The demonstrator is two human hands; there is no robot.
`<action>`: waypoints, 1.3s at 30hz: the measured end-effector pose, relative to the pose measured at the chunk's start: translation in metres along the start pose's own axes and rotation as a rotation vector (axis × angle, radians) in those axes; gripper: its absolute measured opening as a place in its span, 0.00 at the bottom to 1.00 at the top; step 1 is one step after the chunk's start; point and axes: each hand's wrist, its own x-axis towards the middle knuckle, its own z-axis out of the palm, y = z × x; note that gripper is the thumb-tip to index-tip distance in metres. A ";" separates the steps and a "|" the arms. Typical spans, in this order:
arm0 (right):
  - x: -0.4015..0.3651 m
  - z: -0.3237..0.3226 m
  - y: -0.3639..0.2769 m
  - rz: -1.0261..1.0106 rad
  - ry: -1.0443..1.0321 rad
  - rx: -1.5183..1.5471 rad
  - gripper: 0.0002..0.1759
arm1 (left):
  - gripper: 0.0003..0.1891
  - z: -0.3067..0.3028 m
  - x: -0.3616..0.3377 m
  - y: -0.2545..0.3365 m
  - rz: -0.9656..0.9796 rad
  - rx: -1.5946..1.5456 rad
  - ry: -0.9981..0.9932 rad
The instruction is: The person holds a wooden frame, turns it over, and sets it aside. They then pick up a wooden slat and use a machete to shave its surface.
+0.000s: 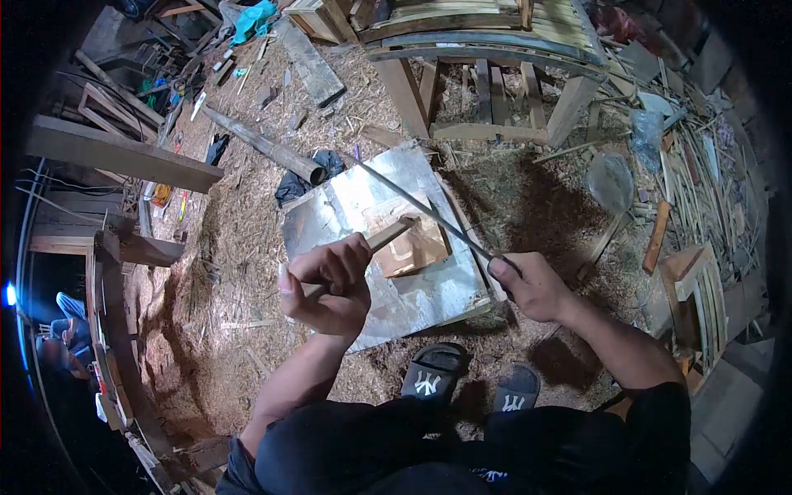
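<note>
My left hand (330, 285) is closed around a short wooden stick (388, 235) whose dark tip points up and to the right. My right hand (532, 285) grips the near end of a long, thin, grey metal rod (412, 200) that slants to the upper left. The rod and the stick's tip come close together over a pale wooden block (421, 249). Beneath the block, a worn, light-coloured board (363, 318) lies on the ground. Both hands are above the board's near part, fingers wrapped round what they hold.
Wood shavings (214, 297) cover the ground. A slatted wooden frame (487, 49) stands at the top, beams (124, 153) jut in from the left. A pipe (264, 144) lies beyond the board, two slippers (433, 371) near its front edge. Another person (70, 338) is at far left.
</note>
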 end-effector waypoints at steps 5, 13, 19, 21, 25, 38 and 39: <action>0.005 0.007 0.013 0.062 -0.046 -0.048 0.32 | 0.37 0.007 -0.012 -0.003 0.028 -0.058 0.008; 0.011 -0.003 -0.030 -0.082 0.024 -0.052 0.30 | 0.39 0.009 -0.013 -0.003 0.096 0.041 -0.075; 0.018 0.010 -0.023 0.147 -0.072 -0.155 0.24 | 0.39 0.005 -0.015 -0.004 0.081 0.009 -0.064; 0.016 0.017 -0.005 0.137 -0.026 -0.160 0.25 | 0.39 0.003 -0.014 -0.004 0.073 -0.026 -0.055; 0.018 0.006 -0.002 0.192 -0.029 -0.034 0.31 | 0.39 0.005 -0.020 0.000 0.051 0.020 -0.045; 0.011 0.009 0.000 0.200 -0.109 -0.051 0.30 | 0.37 0.000 -0.016 -0.002 0.075 -0.015 -0.084; 0.011 0.003 -0.010 0.193 -0.095 -0.077 0.32 | 0.37 0.000 -0.016 -0.002 0.086 -0.008 -0.088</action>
